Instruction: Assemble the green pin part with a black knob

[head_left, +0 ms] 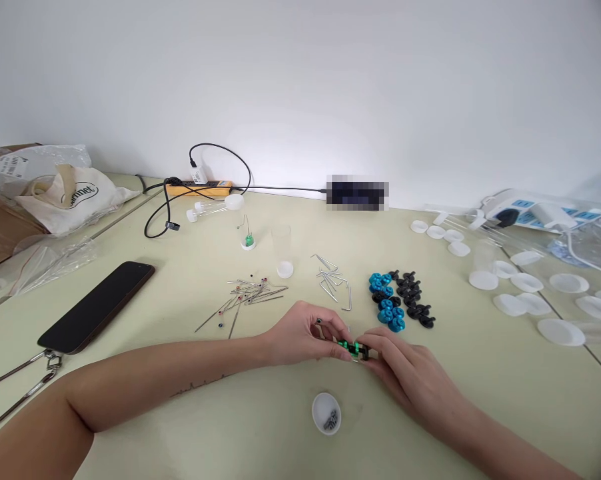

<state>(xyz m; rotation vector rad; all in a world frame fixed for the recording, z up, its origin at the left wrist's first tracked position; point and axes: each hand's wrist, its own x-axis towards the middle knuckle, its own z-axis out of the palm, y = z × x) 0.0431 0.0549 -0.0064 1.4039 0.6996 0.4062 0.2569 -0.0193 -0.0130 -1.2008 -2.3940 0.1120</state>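
Between my two hands is a small green and black part (353, 348). My left hand (313, 337) pinches its green end, while the fingers of my right hand (403, 367) close on its black end. Just below them sits a white cap (320, 407) with small grey metal pieces inside. To the right of my hands are blue parts (386, 313) and black parts (414, 299) in rows. Bent metal keys (330, 277) lie above my hands. Thin metal rods with coloured beads (250, 293) are spread to the left of the keys.
A black phone (98, 307) lies at the left, near bags (80, 200). Clear tubes (282, 250) and a green piece on a white cap (248, 241) stand farther back. An orange power strip (199, 189) is by the wall. White lids (528, 283) cover the right side.
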